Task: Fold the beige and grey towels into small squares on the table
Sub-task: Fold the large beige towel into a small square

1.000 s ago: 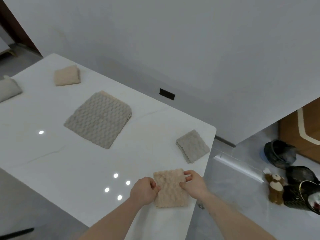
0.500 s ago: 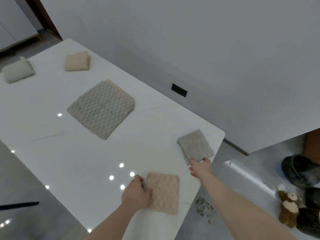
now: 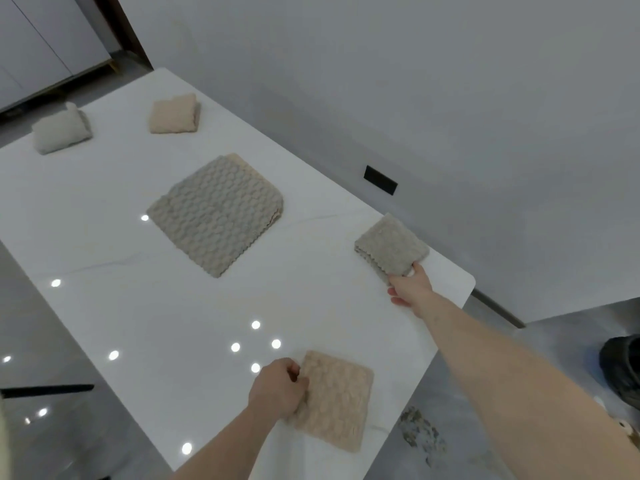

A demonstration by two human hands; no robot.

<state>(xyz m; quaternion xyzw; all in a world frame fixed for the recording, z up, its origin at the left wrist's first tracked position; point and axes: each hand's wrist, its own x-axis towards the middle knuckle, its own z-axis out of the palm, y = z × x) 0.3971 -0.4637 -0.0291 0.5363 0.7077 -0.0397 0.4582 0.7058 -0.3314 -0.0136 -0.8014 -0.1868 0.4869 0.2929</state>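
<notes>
A small folded beige towel (image 3: 337, 398) lies near the table's front edge, and my left hand (image 3: 278, 389) grips its left edge. At the right edge of the white table (image 3: 138, 306) my right hand (image 3: 408, 287) pinches the near corner of a small folded grey towel (image 3: 389, 247). A larger grey towel (image 3: 216, 213), folded over a beige one, lies flat in the middle. At the far end rest a folded beige towel (image 3: 175, 114) and a folded grey towel (image 3: 60, 131).
The table's right corner (image 3: 469, 282) is just beyond my right hand, with grey floor below. A wall with a black socket (image 3: 380, 180) runs along the far side. Dark shoes (image 3: 621, 368) sit on the floor at the right.
My right hand has left the beige towel, reached out to the small grey towel and taken hold of its near corner. My left hand stays on the beige towel.
</notes>
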